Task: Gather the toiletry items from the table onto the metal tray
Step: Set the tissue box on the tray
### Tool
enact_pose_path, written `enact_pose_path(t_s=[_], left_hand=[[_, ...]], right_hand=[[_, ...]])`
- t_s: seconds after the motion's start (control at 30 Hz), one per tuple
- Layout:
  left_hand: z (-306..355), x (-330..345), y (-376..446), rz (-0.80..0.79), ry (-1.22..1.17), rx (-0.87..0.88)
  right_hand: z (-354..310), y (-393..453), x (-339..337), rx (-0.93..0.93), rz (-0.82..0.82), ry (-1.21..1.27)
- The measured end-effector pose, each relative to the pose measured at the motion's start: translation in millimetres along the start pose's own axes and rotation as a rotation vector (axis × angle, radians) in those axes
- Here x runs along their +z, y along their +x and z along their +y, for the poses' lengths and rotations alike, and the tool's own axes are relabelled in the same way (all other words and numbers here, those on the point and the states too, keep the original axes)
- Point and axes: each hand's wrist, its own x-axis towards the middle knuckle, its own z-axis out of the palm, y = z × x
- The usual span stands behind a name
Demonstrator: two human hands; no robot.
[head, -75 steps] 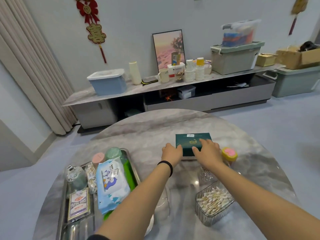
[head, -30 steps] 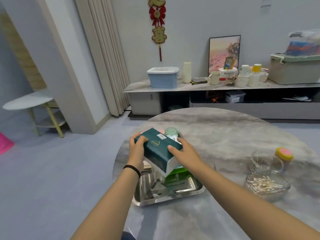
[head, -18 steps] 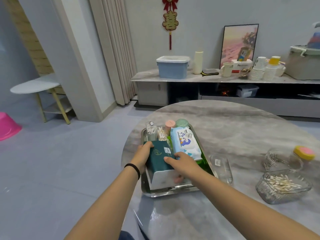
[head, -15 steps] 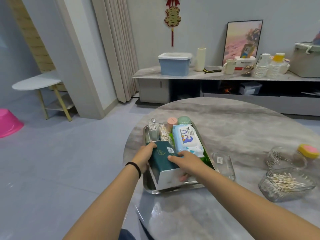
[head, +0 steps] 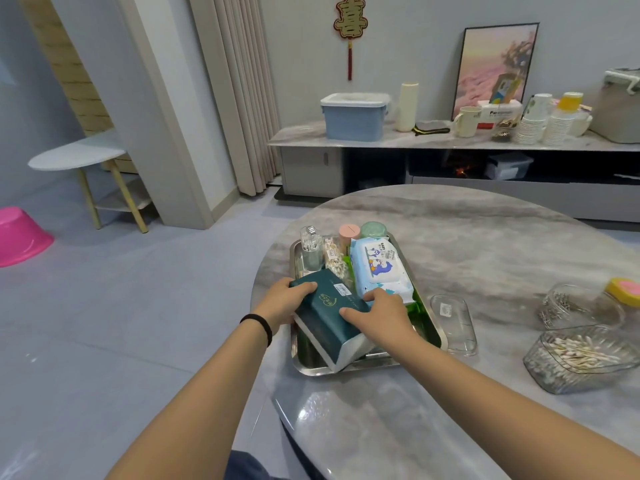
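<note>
- The surface (head: pixel 485 237) is round, and the metal tray (head: pixel 429 327) sits close to its near-left edge; a hard push down could slide the tray towards that drop.
- The green tissue pack (head: pixel 329 317) rests tilted in the tray's near end, one corner over the rim, so it may tip out once released.
- The left hand (head: pixel 282 303) and right hand (head: pixel 379 311) each keep a grip on a side of the pack.
- The wipes packet (head: pixel 379 268) is crowded just beside it.
</note>
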Motion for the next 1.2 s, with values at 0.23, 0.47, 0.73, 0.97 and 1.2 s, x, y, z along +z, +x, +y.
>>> enact_pose_path(t_s=[0.23, 0.47, 0.73, 0.97, 1.2], left_hand=[[-0.1, 6.3, 5.5, -0.093, 0.115, 0.01], [-1.7, 16.7, 6.2, -0.079, 0.055, 0.061], [-14.2, 15.5, 8.1, -0.109, 0.031, 0.074], [-11.9, 15.8, 9.6, -0.13, 0.166, 0.067], [-1.1, 21.8, -6.3, -0.048, 0.328, 0.124]], right_hand=[[-8.6, -3.6, 2.1, -0.02, -0.118, -0.044], [-13.5, 6.2, 13.2, 0.035, -0.15, 0.006], [-1.6, 7.6, 21.6, 0.093, -0.218, 0.061], [-5.5, 8.7, 13.9, 0.014, -0.256, -0.018], [0.9, 6.5, 5.3, -0.137, -0.172, -0.138]])
